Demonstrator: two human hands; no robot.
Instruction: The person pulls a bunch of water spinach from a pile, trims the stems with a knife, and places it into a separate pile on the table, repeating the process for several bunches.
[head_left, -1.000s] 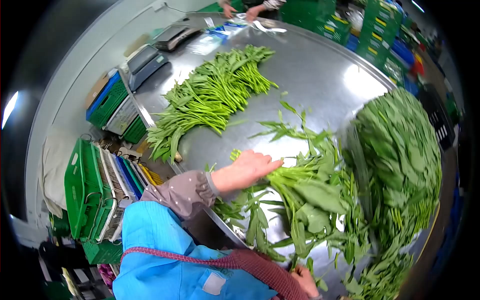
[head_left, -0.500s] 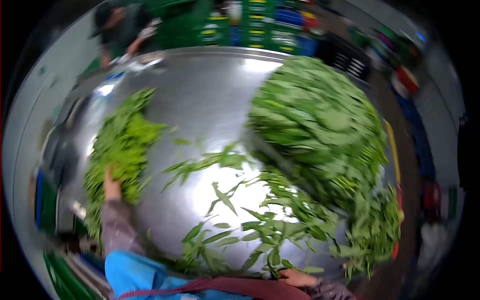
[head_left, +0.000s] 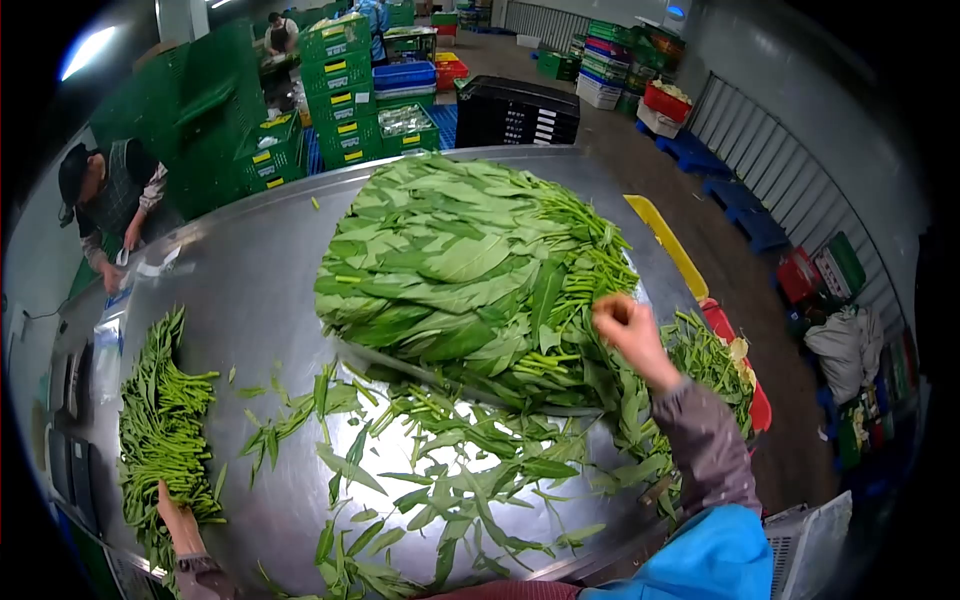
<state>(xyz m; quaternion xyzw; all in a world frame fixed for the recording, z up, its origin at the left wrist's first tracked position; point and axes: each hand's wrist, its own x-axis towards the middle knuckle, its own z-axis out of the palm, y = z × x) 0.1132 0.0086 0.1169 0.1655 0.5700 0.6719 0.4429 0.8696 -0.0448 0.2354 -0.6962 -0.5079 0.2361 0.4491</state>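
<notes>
Hands wide apart — left hand point(head_left: 180, 520) at the near end of a neat row of green leafy stems point(head_left: 165, 430), whether gripping or just resting I cannot tell; right hand point(head_left: 630, 335), fingers curled in, at the stem side of a big rounded heap of broad green leaves point(head_left: 460, 260) on the shiny steel table point(head_left: 270, 260), any stem in its grasp hidden. Trouble could come from that steep heap: one tug at tangled stems might drag a slab loose, and scattered green leaves point(head_left: 475, 490) could get swept along. Containers, then: a red plastic tub point(head_left: 764, 410) by the right edge, greens lying close beside it; a yellow plastic tub point(head_left: 667, 247), contents unclear; beyond, a green plastic crate point(head_left: 411, 143) of pale packets — and a red plastic crate point(head_left: 664, 105) heaped with pale stuff.
</notes>
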